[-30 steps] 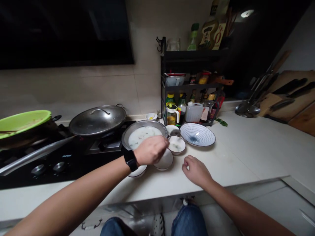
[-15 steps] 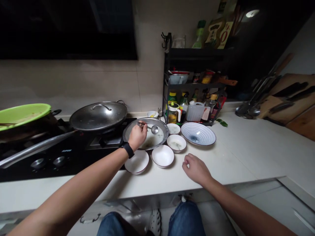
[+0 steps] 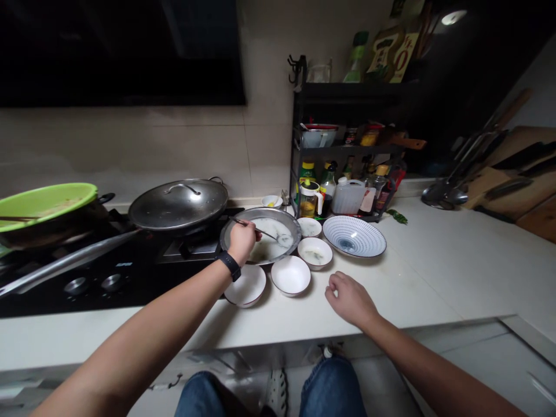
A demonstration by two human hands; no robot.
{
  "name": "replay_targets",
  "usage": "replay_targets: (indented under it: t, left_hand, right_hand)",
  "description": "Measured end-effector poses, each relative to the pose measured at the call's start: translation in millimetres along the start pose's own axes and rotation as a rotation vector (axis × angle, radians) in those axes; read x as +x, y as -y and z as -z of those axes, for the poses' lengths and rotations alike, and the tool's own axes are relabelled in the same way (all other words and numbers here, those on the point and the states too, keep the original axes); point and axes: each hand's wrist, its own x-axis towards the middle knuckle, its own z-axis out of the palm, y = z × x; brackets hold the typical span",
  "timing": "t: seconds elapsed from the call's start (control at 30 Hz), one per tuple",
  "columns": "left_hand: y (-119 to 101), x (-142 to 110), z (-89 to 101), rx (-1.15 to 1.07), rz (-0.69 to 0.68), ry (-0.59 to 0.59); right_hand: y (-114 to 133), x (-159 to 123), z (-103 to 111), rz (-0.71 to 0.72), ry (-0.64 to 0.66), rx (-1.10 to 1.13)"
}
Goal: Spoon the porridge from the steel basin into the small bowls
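My left hand (image 3: 243, 240), with a black band on the wrist, is closed round the handle of a metal spoon (image 3: 270, 234). The spoon's head dips into pale liquid with dark bits in a wide metal basin (image 3: 296, 238). Close to the basin's right side stand two small white bowls, a nearer bowl (image 3: 315, 253) and a farther bowl (image 3: 310, 227), both holding some of the liquid. In front of it are an empty white bowl (image 3: 291, 275) and another empty bowl (image 3: 247, 286). My right hand (image 3: 350, 298) is curled shut with nothing visible in it, low over the counter, right of the bowls.
A patterned bowl (image 3: 354, 237) sits at the right. On the black stove (image 3: 143, 284) are a lidded pan (image 3: 178, 205) and a long-handled pan under a green basin (image 3: 50, 200). Behind stand a seasoning rack (image 3: 347, 150) and, farther right, a knife block (image 3: 486, 188).
My left hand has lowered the spoon, and its head has gone from above the basin into the liquid. My right hand stays curled in the same place. The view has shifted slightly.
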Motion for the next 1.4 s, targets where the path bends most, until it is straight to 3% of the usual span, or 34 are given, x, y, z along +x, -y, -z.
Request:
replay_targets:
  t: [0.13, 0.4, 0.57, 0.8, 1.07, 1.17, 1.27, 1.4]
  left_hand:
    - [-11.0, -3.4, 5.3, -0.174, 0.134, -0.032]
    - [-42.9, -4.4, 17.8, -0.192, 0.068, -0.017]
    - [-63.7, -8.1, 15.3, -0.212, 0.041, -0.024]
    - [-71.4, -22.8, -4.5, -0.213, 0.062, 0.078]
    - [-48.5, -42.4, -44.7, -0.101, 0.034, 0.203]
    - [-37.8, -52.2, -49.7, 0.134, -0.189, 0.282]
    - [-31.8, -67.6, -41.3, 0.411, -0.655, 0.471]
    - [-28.1, -84.8, -19.5, 0.671, -1.279, 0.874]
  right_hand:
    - [0.1, 0.1, 0.3, 0.004, 0.003, -0.005]
    - [1.4, 0.6, 1.2, -0.010, 0.010, -0.001]
    - [1.8, 0.9, 0.9, -0.019, 0.011, 0.010]
    - [1.8, 0.7, -0.3, -0.029, 0.008, 0.019]
    - [1.8, 0.9, -0.5, -0.027, 0.006, 0.019]
    - [2.1, 1.1, -0.5, -0.027, 0.009, 0.020]
    - [2.3, 0.9, -0.5, -0.025, 0.013, 0.016]
    - [1.7, 0.7, -1.3, -0.023, 0.008, 0.016]
